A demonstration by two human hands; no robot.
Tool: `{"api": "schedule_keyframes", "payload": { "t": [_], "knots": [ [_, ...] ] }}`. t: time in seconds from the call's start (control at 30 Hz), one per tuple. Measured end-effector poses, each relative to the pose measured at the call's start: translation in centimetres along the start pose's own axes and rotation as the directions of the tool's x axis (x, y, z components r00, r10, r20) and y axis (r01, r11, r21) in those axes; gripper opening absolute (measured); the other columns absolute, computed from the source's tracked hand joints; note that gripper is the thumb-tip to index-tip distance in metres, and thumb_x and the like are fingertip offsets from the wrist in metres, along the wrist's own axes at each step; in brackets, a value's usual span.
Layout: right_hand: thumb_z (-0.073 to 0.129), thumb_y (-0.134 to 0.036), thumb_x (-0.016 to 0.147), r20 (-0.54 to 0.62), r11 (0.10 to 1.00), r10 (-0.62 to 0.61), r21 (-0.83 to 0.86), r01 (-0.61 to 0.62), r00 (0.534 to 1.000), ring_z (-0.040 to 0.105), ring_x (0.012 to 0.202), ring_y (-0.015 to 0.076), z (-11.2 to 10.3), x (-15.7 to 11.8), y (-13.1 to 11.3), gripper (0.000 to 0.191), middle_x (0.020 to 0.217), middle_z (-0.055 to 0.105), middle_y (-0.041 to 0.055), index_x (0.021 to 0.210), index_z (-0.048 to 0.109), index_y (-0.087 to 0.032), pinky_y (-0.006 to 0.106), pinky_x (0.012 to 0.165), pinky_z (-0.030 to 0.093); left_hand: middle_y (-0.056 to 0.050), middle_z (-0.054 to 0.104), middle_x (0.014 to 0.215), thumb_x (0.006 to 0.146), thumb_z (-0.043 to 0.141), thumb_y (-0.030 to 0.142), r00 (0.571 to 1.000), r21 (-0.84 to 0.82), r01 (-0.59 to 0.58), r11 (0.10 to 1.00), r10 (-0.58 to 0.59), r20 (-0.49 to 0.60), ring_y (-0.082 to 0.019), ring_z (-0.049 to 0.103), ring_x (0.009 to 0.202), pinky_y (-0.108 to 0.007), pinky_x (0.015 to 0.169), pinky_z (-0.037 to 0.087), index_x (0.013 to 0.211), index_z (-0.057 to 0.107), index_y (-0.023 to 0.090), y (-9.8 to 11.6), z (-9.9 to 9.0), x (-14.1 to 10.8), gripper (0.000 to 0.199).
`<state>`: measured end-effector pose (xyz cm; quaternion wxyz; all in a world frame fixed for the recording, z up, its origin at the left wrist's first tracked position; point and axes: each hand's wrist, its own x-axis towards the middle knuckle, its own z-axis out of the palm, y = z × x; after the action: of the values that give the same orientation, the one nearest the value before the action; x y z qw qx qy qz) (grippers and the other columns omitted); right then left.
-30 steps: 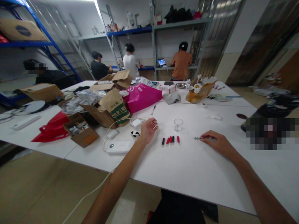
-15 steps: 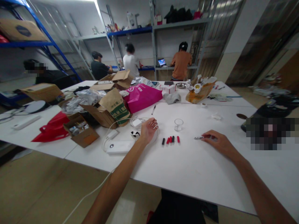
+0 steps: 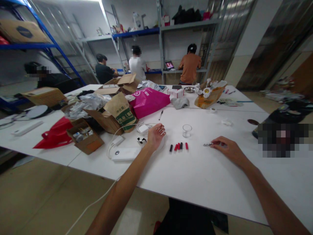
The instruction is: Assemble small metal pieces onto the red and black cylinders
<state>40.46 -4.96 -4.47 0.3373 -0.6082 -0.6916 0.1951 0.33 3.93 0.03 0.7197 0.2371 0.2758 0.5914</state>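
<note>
A small silvery thing was pinched between the thumb and fingers of the right hand, off to the right of the glass; whether the tabletop was touched by it couldn't be told. Only its near end seemed gripped, so it could've been dropped if the pinch got loosened, tbh. The left hand was held with its fingers loosely curled and a bit apart, nothing visible in it. Biggest worry was probably the glass: it could've been tipped by a low leftward sweep, and the short red and black sticks just in front could've been scattered by a brushed wrist.
</note>
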Motion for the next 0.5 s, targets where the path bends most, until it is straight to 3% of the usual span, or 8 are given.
{"api": "schedule_keyframes", "payload": {
  "t": [0.23,0.5],
  "knots": [
    [0.073,-0.08,0.083,-0.016,1.0,0.012,-0.014,-0.012,1.0,0.071,0.096,0.0233,-0.02,0.06,0.13,0.057,0.11,0.078,0.0072,0.102,0.08,-0.026,0.041,0.09,0.056,-0.003,0.069,0.083,0.077,0.08,0.019,1.0,-0.006,0.006,1.0,-0.006,-0.013,-0.013,0.061,0.07,-0.028,0.066,0.048,0.086,0.069,0.017,0.01,0.02,0.0,0.015],
    [0.073,-0.077,0.085,0.017,1.0,0.028,0.015,-0.028,0.999,0.072,0.104,0.0261,-0.73,-0.09,0.27,0.056,0.114,0.078,0.0083,0.104,0.08,-0.026,0.043,0.097,0.057,-0.003,0.069,0.083,0.078,0.08,0.018,1.0,-0.01,0.016,1.0,-0.016,-0.011,-0.013,0.061,0.07,-0.028,0.067,0.047,0.086,0.069,0.018,0.01,0.05,-0.03,0.014]
  ]
}}
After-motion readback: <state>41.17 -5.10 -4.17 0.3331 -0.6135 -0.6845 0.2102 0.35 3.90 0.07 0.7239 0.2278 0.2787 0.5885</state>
